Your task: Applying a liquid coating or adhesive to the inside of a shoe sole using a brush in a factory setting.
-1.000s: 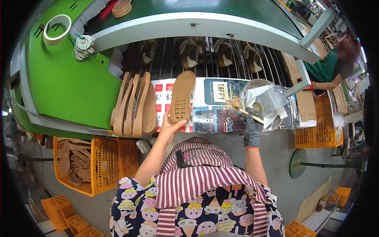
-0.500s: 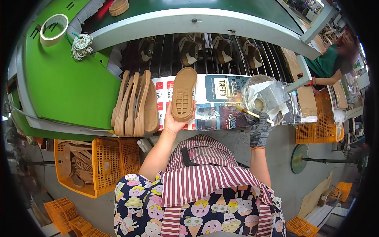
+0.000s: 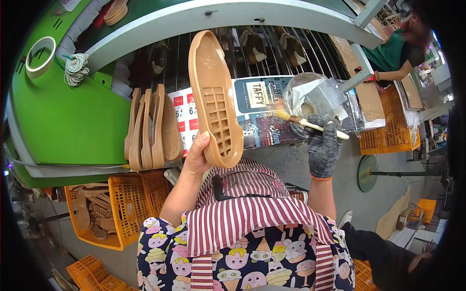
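My bare left hand (image 3: 196, 157) grips the heel end of a tan shoe sole (image 3: 216, 104), thumb on its rim. The sole is lifted close to the camera, its hollow inner side with a grid of square pockets facing up. On my right hand (image 3: 324, 148) is a dark grey knit glove. Its fingers close round the pale handle of a brush (image 3: 310, 125), whose yellowish bristles point left toward the sole without touching it. Just beyond that hand stands a plastic-wrapped tub (image 3: 305, 104) with a pale round opening. Several tan soles (image 3: 154, 131) stand on edge left of the held one.
Printed cardboard (image 3: 262, 104) covers the near edge of a roller conveyor bearing shoe uppers (image 3: 252, 46). On the green panel (image 3: 63, 121) lie a tape roll (image 3: 40, 57) and coiled string (image 3: 76, 69). An orange crate (image 3: 121, 208) holds soles. A person (image 3: 400, 53) stands at right.
My left hand has raised the sole nearer the camera, and it looks larger. My right hand has drawn the brush back from the tub. A dark-clothed person has appeared at lower right.
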A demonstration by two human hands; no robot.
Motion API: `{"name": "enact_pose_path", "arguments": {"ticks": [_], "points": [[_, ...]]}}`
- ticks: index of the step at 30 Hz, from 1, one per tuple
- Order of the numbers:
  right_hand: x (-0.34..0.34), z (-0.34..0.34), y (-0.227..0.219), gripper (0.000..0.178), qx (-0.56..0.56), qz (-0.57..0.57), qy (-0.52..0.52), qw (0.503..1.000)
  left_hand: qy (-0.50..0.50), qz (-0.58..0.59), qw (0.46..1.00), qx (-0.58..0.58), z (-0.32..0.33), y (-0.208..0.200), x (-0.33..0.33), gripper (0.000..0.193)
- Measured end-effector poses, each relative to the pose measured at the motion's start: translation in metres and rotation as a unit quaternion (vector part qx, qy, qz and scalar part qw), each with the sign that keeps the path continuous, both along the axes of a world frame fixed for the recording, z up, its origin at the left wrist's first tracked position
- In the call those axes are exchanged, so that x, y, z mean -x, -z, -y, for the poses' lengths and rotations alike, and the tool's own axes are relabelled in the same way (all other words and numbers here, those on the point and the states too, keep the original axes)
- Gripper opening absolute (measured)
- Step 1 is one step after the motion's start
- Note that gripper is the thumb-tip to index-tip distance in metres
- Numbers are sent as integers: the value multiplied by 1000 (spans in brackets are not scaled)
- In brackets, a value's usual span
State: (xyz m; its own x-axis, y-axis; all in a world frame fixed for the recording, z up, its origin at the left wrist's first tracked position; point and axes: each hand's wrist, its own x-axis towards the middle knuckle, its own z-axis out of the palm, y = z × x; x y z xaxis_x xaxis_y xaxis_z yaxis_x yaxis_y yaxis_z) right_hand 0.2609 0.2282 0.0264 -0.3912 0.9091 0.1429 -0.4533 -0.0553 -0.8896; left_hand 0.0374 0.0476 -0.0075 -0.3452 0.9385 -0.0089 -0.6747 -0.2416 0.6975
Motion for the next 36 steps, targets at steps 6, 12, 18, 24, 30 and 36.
{"name": "enact_pose_path", "arguments": {"ticks": [6, 12, 18, 24, 30, 36], "points": [[8, 25, -25, 16, -181, 150, -18, 972, -38, -15, 999, 16, -5, -1, 0, 69], [17, 24, -27, 12, -297, 194, -78, 932, -52, 1, 998, 33, -6, 4, 1, 63], [27, 19, -46, 22, -178, 89, -74, 977, 93, 238, 962, -95, -4, -4, -1, 69], [35, 6, -69, 26, -193, 97, -109, 970, 159, 298, 935, -109, 10, -12, -7, 68], [43, -17, -71, 20, -95, 18, -134, 986, 209, 278, 932, -98, 14, -19, -12, 71], [56, -24, -59, 14, -83, 66, -101, 989, 219, 275, 934, -64, 22, -13, -19, 80]]}}
